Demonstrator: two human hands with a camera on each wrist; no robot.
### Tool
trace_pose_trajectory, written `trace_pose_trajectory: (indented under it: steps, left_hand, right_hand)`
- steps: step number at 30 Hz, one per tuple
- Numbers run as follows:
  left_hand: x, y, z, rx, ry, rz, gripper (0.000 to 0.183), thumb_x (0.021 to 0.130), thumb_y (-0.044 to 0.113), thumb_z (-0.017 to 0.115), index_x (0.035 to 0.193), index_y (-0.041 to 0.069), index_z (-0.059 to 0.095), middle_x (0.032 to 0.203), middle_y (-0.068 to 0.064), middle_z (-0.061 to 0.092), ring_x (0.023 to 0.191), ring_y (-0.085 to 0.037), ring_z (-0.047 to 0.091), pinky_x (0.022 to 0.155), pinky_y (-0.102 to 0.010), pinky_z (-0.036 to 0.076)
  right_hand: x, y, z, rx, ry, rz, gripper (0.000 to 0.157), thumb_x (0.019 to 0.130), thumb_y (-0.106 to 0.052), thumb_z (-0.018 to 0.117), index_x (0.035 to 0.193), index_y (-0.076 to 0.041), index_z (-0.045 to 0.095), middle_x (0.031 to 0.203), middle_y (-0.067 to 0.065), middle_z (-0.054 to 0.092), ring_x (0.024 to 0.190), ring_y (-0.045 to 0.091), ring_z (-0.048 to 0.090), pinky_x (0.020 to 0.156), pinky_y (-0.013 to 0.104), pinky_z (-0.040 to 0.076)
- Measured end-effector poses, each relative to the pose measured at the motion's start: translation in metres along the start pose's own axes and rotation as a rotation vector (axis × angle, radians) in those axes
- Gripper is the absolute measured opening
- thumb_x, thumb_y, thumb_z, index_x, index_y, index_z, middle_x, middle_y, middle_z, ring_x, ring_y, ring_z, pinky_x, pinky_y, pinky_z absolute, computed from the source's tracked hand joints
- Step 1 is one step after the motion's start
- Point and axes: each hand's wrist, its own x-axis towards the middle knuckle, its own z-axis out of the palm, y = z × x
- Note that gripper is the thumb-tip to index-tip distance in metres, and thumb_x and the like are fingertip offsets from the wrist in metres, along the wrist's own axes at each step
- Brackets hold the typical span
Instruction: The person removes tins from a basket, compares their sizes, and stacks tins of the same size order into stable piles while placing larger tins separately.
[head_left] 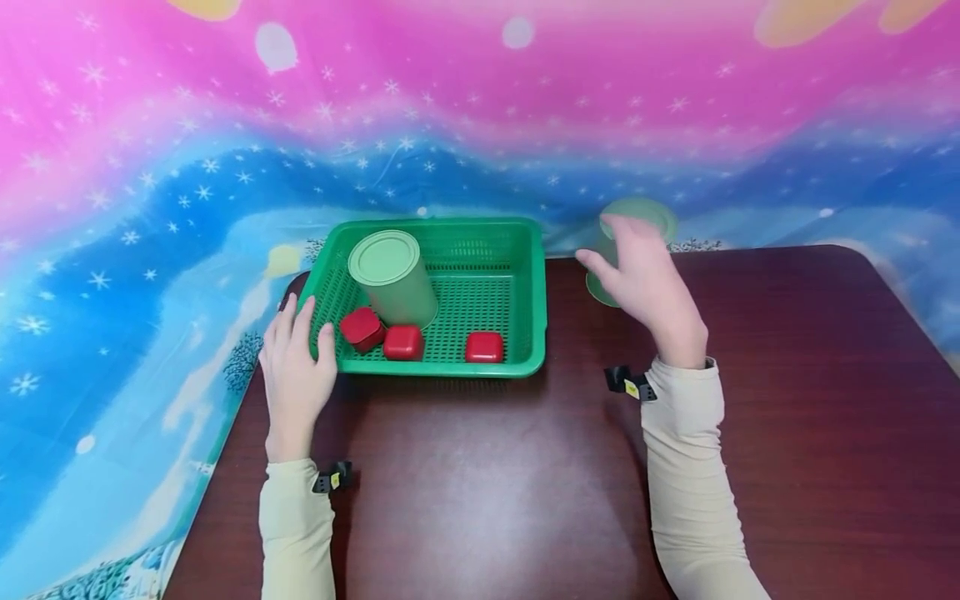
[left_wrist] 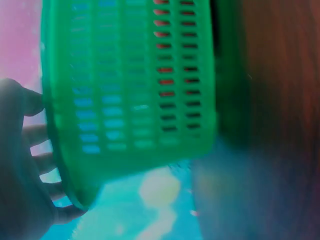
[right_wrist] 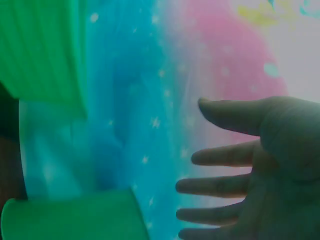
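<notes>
A green plastic basket (head_left: pixel 528 354) stands at the table's back edge. Inside it are a light green can (head_left: pixel 397 287) with a lid, leaning slightly in the view, and three small red boxes, one (head_left: pixel 484 347) apart from the other two. My left hand (head_left: pixel 296 371) rests at the basket's left rim, its fingers spread along the rim (left_wrist: pixel 52 145). To the basket's right stands a second green can (head_left: pixel 663 218), partly covered in the head view by my right hand (head_left: pixel 648 287). That hand is raised beside it, fingers straight and apart, palm bare in the right wrist view.
The dark wooden table (head_left: pixel 480 483) reaches toward me and to the right. Directly behind it hangs a pink and blue snowflake cloth (head_left: pixel 465 125), which also runs down the left side. Both wrists carry small black cameras (head_left: pixel 618 381).
</notes>
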Motion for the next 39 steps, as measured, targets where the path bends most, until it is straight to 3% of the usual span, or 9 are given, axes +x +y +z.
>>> trace_pose_trajectory:
  steps: [3, 8, 16, 20, 24, 29, 39]
  left_hand:
    - [-0.001, 0.006, 0.001, 0.021, -0.016, 0.03, 0.05, 0.107, 0.031, 0.053, 0.151, 0.007, 0.054, 0.159, -0.02, 0.043, 0.146, -0.046, 0.033, 0.111, -0.072, 0.023]
    - [-0.004, 0.009, 0.004, 0.08, -0.063, 0.037, 0.052, 0.106, 0.034, 0.053, 0.151, 0.006, 0.054, 0.154, -0.024, 0.047, 0.144, -0.049, 0.034, 0.113, -0.074, 0.017]
    - [-0.003, 0.011, -0.005, 0.113, 0.009, 0.054, 0.052, 0.105, 0.036, 0.054, 0.148, 0.007, 0.058, 0.152, -0.023, 0.051, 0.144, -0.049, 0.035, 0.114, -0.076, 0.01]
    - [-0.003, 0.008, -0.008, 0.133, -0.004, 0.031, 0.052, 0.104, 0.037, 0.055, 0.146, 0.006, 0.059, 0.152, -0.024, 0.05, 0.144, -0.05, 0.034, 0.114, -0.076, 0.009]
    - [-0.003, 0.002, -0.01, 0.156, -0.032, -0.026, 0.054, 0.104, 0.037, 0.056, 0.149, 0.006, 0.057, 0.153, -0.025, 0.048, 0.144, -0.052, 0.032, 0.113, -0.076, 0.012]
    - [-0.002, -0.005, -0.016, 0.146, -0.013, -0.073, 0.055, 0.105, 0.037, 0.055, 0.151, 0.006, 0.054, 0.155, -0.024, 0.047, 0.143, -0.052, 0.034, 0.111, -0.073, 0.022]
    - [0.0, -0.013, -0.016, 0.183, -0.07, -0.1, 0.057, 0.106, 0.039, 0.053, 0.155, 0.008, 0.049, 0.157, -0.023, 0.044, 0.137, -0.052, 0.04, 0.105, -0.072, 0.03]
  right_hand:
    - [0.006, -0.012, 0.014, -0.009, 0.004, -0.069, 0.062, 0.104, -0.025, 0.063, 0.15, 0.011, 0.043, 0.151, 0.031, 0.047, 0.142, 0.047, 0.04, 0.116, 0.059, 0.03]
    - [0.01, -0.032, 0.038, -0.041, -0.116, -0.131, 0.059, 0.105, -0.026, 0.062, 0.149, 0.009, 0.045, 0.147, 0.031, 0.05, 0.137, 0.048, 0.045, 0.114, 0.057, 0.034]
    - [0.009, -0.057, 0.062, -0.077, -0.184, -0.179, 0.062, 0.104, -0.029, 0.063, 0.153, 0.005, 0.043, 0.148, 0.027, 0.05, 0.138, 0.046, 0.045, 0.114, 0.054, 0.036]
    - [0.009, -0.064, 0.078, -0.12, -0.196, -0.221, 0.068, 0.103, -0.031, 0.065, 0.157, 0.002, 0.039, 0.153, 0.028, 0.046, 0.142, 0.048, 0.039, 0.116, 0.057, 0.032]
    - [0.01, -0.067, 0.092, -0.16, -0.239, -0.243, 0.071, 0.102, -0.033, 0.066, 0.159, 0.0, 0.038, 0.157, 0.028, 0.041, 0.144, 0.051, 0.034, 0.115, 0.062, 0.031]
    - [0.01, -0.069, 0.096, -0.153, -0.267, -0.236, 0.072, 0.101, -0.033, 0.068, 0.158, 0.0, 0.039, 0.156, 0.026, 0.043, 0.143, 0.048, 0.036, 0.115, 0.061, 0.032]
    - [0.009, -0.072, 0.098, -0.144, -0.249, -0.223, 0.075, 0.101, -0.033, 0.068, 0.16, -0.001, 0.034, 0.157, 0.028, 0.04, 0.141, 0.049, 0.039, 0.114, 0.058, 0.034]
